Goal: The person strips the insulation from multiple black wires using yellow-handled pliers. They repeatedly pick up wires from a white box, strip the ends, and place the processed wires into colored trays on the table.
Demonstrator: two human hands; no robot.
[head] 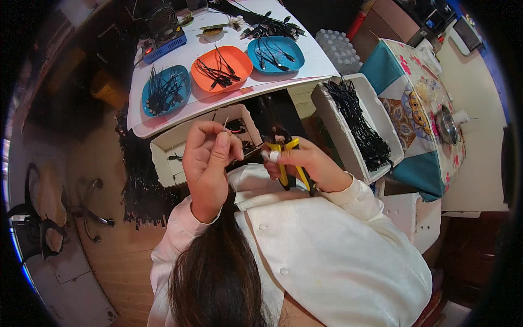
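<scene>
My left hand (206, 165) is raised, thumb and forefinger pinching thin wires (233, 131), one white and one reddish, with bare-looking tips. My right hand (320, 165) grips yellow-and-black wire strippers (305, 178), their dark jaws pointing away from me. A white wrap (271, 156) covers one of its fingertips. The strippers are apart from the wires. Under my left hand lies a white open box (165, 167) with a few black cable pieces inside; my hand hides part of it.
On the white table stand a blue dish (186, 77), an orange dish (243, 61) and another blue dish (296, 51), all with short black USB cables. A blue device (165, 49) with a red light sits behind. At right, a foam box (394, 139) holds bundled black cables (357, 122).
</scene>
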